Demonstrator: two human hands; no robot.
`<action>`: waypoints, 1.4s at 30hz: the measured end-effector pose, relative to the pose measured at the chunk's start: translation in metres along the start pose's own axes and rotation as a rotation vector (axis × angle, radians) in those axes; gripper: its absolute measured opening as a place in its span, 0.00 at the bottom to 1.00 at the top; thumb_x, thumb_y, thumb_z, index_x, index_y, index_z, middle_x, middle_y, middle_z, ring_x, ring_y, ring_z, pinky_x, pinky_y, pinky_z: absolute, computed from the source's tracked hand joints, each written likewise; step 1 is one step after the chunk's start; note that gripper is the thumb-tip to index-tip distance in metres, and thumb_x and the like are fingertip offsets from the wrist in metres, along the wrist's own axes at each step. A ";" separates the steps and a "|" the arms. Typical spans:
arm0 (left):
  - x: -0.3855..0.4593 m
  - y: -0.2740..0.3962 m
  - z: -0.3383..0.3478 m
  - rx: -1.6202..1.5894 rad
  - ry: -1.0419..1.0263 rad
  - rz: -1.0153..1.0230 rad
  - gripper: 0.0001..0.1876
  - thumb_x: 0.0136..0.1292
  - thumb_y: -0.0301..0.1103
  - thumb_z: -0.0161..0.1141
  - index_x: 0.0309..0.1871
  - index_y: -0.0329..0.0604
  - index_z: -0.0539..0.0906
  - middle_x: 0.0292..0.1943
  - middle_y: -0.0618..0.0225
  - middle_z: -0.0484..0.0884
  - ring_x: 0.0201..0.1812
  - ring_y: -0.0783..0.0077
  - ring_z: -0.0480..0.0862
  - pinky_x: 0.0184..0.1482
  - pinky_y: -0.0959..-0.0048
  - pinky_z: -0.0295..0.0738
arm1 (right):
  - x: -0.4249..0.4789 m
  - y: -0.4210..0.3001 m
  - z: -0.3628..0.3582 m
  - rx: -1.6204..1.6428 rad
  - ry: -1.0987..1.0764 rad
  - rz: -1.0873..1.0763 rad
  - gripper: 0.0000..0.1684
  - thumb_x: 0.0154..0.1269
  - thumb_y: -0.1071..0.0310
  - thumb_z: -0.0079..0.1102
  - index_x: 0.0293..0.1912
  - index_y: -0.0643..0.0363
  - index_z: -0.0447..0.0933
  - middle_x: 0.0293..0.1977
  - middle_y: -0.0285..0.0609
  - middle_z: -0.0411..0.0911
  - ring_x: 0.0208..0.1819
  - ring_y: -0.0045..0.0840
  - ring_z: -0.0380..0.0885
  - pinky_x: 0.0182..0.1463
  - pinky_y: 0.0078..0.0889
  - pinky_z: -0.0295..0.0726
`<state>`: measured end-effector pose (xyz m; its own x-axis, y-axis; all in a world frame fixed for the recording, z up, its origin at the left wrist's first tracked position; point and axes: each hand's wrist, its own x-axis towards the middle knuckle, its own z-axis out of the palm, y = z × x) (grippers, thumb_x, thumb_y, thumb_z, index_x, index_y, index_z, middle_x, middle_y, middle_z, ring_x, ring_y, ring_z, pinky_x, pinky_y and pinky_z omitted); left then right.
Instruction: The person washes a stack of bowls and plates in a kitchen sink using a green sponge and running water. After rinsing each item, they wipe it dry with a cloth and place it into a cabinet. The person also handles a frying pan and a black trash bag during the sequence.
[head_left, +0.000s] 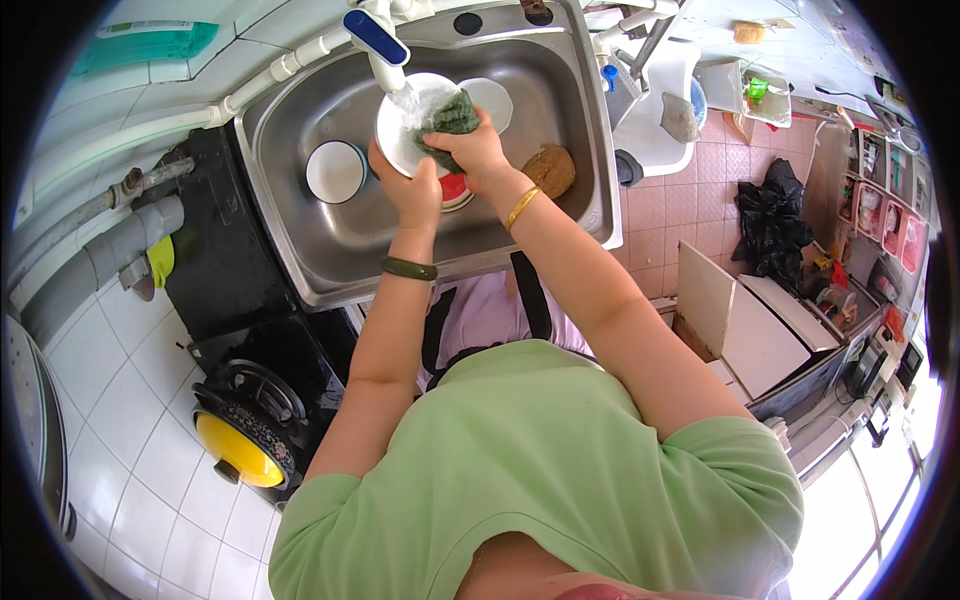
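Observation:
Under the running faucet (380, 45), my left hand (415, 191) grips the rim of a white bowl (397, 139), and water pours into it. My right hand (474, 146) holds a wet green cloth (450, 116) against the bowl's inside. Both hands are over the stainless steel sink (300, 232). A white cup or bowl with a dark rim (334, 172) stands in the basin at the left. Behind the right hand is another white dish (491, 103). A red and white dish (454, 190) shows partly below the hands. At the basin's right lies a brown, rough-surfaced round thing (551, 169).
A black stove (217, 247) adjoins the sink at the left, with a yellow-lidded pot (244, 450) nearer me. White pipes (300, 64) run along the wall. At the right are a white tub (660, 146), a black plastic bag (776, 217) and an open cabinet door (705, 296).

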<state>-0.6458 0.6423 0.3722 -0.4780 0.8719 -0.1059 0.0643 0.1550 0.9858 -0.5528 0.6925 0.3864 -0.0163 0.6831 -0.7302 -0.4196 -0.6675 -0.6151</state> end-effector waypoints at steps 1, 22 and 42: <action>-0.001 0.008 -0.002 0.029 -0.026 0.007 0.38 0.49 0.20 0.53 0.68 0.35 0.57 0.60 0.52 0.68 0.61 0.58 0.72 0.65 0.65 0.64 | 0.009 0.006 -0.006 -0.072 0.011 0.008 0.43 0.46 0.75 0.75 0.62 0.64 0.64 0.46 0.49 0.78 0.47 0.33 0.80 0.47 0.36 0.82; 0.094 0.067 -0.013 0.563 -0.703 0.058 0.25 0.53 0.27 0.52 0.58 0.39 0.73 0.28 0.59 0.81 0.19 0.68 0.80 0.26 0.70 0.77 | 0.040 -0.030 -0.013 -0.486 0.030 -0.481 0.21 0.51 0.73 0.69 0.47 0.59 0.78 0.41 0.45 0.82 0.43 0.34 0.82 0.45 0.37 0.82; 0.045 0.018 -0.037 0.647 -0.110 0.426 0.27 0.54 0.22 0.52 0.62 0.45 0.72 0.52 0.48 0.74 0.54 0.44 0.74 0.55 0.56 0.73 | 0.020 -0.001 -0.014 -0.001 0.013 -0.113 0.19 0.55 0.74 0.69 0.47 0.63 0.77 0.40 0.41 0.81 0.41 0.28 0.80 0.44 0.35 0.79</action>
<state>-0.6986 0.6672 0.3896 -0.2102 0.9529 0.2188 0.7369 0.0073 0.6760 -0.5399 0.7027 0.3689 0.0425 0.7503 -0.6597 -0.4172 -0.5867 -0.6941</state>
